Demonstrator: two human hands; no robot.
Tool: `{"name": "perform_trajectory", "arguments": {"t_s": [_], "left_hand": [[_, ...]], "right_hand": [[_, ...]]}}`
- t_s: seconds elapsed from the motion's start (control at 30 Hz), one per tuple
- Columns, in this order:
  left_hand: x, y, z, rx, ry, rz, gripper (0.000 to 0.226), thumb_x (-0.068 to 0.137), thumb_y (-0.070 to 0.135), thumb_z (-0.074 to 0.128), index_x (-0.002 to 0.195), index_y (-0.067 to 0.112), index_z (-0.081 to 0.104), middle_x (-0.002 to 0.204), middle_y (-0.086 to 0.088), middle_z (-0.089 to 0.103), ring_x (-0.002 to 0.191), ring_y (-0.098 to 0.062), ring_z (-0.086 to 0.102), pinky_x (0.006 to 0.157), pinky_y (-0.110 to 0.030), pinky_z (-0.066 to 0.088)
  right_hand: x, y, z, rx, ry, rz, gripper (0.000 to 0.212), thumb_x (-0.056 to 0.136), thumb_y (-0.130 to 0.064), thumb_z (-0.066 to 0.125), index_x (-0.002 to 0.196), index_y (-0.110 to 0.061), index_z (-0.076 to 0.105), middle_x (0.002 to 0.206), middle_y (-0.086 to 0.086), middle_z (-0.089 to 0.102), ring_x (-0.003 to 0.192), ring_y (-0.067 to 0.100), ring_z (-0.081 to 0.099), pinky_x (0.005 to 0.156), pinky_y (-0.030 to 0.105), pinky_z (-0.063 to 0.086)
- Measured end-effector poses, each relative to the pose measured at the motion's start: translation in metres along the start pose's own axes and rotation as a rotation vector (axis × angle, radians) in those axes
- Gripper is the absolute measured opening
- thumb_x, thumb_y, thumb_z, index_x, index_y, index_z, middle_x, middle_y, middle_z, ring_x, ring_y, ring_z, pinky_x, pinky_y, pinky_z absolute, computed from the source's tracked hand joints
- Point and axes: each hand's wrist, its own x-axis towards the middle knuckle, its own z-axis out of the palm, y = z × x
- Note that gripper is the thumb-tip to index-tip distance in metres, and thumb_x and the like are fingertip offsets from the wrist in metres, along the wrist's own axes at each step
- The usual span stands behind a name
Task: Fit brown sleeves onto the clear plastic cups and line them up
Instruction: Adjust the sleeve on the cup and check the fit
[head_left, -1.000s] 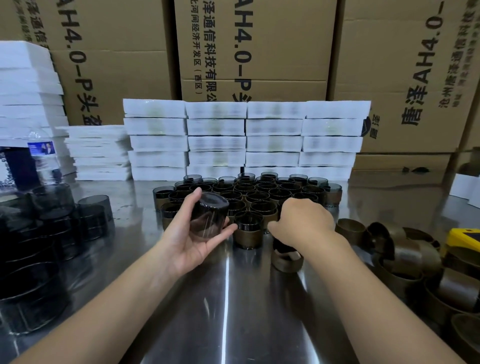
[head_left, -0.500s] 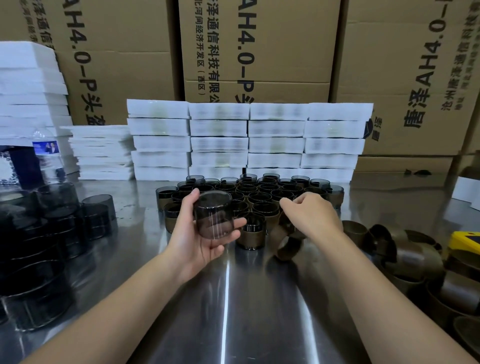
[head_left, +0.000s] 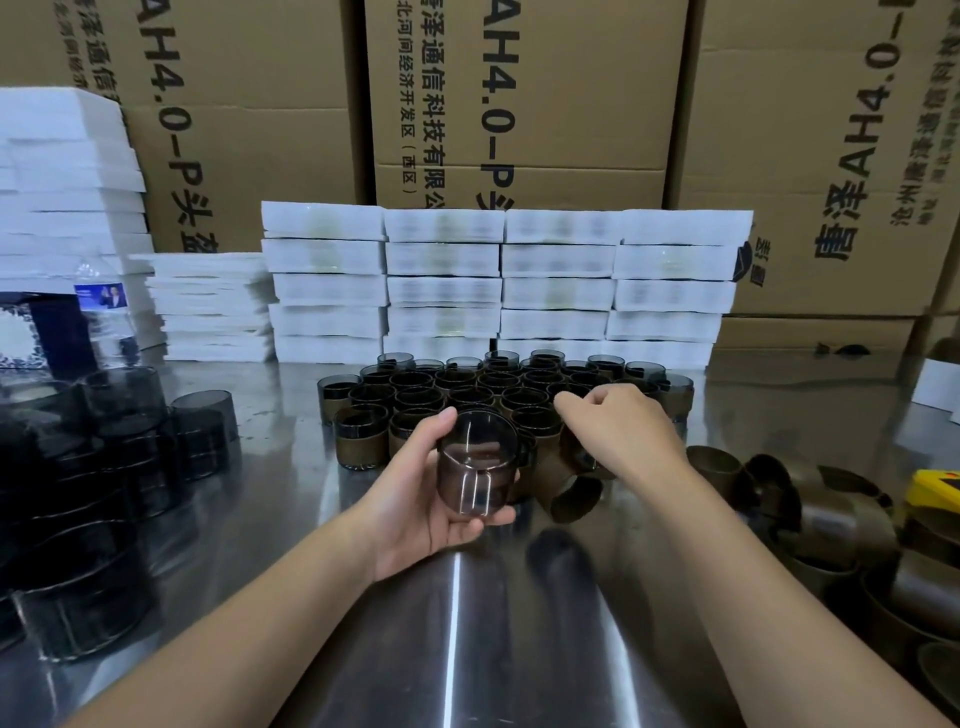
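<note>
A person's left hand (head_left: 415, 499) grips a bare smoke-tinted clear plastic cup (head_left: 475, 467) just above a stainless steel table (head_left: 363, 649), directly in front of a block of finished cups. The cup's long axis runs close to vertical, with its wider end up and its narrower end low in the palm. The thumb is pressed to the cup's left wall and the fingers are wrapped under and round its right side.

Just beside it, the right hand (head_left: 623, 436) is curled over a brown sleeve (head_left: 576, 496) and grips it by the upper edge. The ring hangs on edge with its opening turned sideways rather than up. The hand itself hides exactly where the fingertips meet the band.

Behind both hands, the sleeved cups (head_left: 493, 395) stand mouth-up in tight rows, touching one another. Stacks of bare cups (head_left: 130, 441) crowd the table's left side, and a heap of loose sleeves (head_left: 805, 509) lies tumbled at the right, near a yellow object (head_left: 935, 493) at the frame's edge. Stacked white foam trays (head_left: 498, 280) line the back of the table, with a water bottle (head_left: 104, 312) standing at far left. Printed cardboard cartons (head_left: 519, 104) rise behind everything.
</note>
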Motion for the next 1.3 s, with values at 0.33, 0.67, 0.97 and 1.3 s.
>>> {"name": "perform_trajectory", "arguments": {"t_s": [0.33, 0.67, 0.97, 1.3], "left_hand": [[0.001, 0.003, -0.001, -0.066, 0.099, 0.068, 0.060, 0.072, 0.054, 0.058, 0.120, 0.018, 0.059, 0.109, -0.016, 0.071, 0.073, -0.035, 0.072, 0.042, -0.020, 0.050], [0.007, 0.000, -0.002, -0.114, 0.109, 0.072, 0.063, 0.052, 0.043, 0.082, 0.108, 0.017, 0.069, 0.107, -0.014, 0.072, 0.096, -0.048, 0.067, 0.055, -0.031, 0.058], [0.005, 0.000, -0.001, -0.104, 0.074, 0.068, 0.046, 0.055, 0.039, 0.082, 0.095, 0.017, 0.076, 0.106, -0.016, 0.071, 0.097, -0.051, 0.065, 0.058, -0.034, 0.059], [0.001, 0.002, 0.002, -0.101, 0.053, 0.049, 0.042, 0.055, 0.040, 0.080, 0.091, 0.017, 0.078, 0.111, -0.017, 0.070, 0.094, -0.050, 0.067, 0.059, -0.035, 0.060]], "right_hand": [[-0.003, -0.004, 0.001, -0.212, -0.254, 0.051, 0.032, 0.075, -0.046, 0.048, 0.062, -0.018, 0.044, 0.072, 0.002, 0.055, 0.078, 0.027, 0.057, 0.066, 0.031, 0.043], [-0.007, -0.011, -0.004, -0.066, -0.260, 0.033, 0.031, 0.075, -0.040, 0.051, 0.056, -0.017, 0.042, 0.056, -0.003, 0.047, 0.053, 0.016, 0.045, 0.050, 0.026, 0.031], [-0.015, -0.013, -0.008, -0.047, -0.411, 0.080, 0.020, 0.073, -0.032, 0.053, 0.063, -0.017, 0.046, 0.053, -0.001, 0.046, 0.041, 0.016, 0.037, 0.046, 0.022, 0.029], [-0.012, -0.011, -0.018, -0.180, -0.504, 0.076, 0.016, 0.075, -0.032, 0.050, 0.068, -0.018, 0.051, 0.051, -0.001, 0.052, 0.028, 0.013, 0.040, 0.037, 0.013, 0.027]]}}
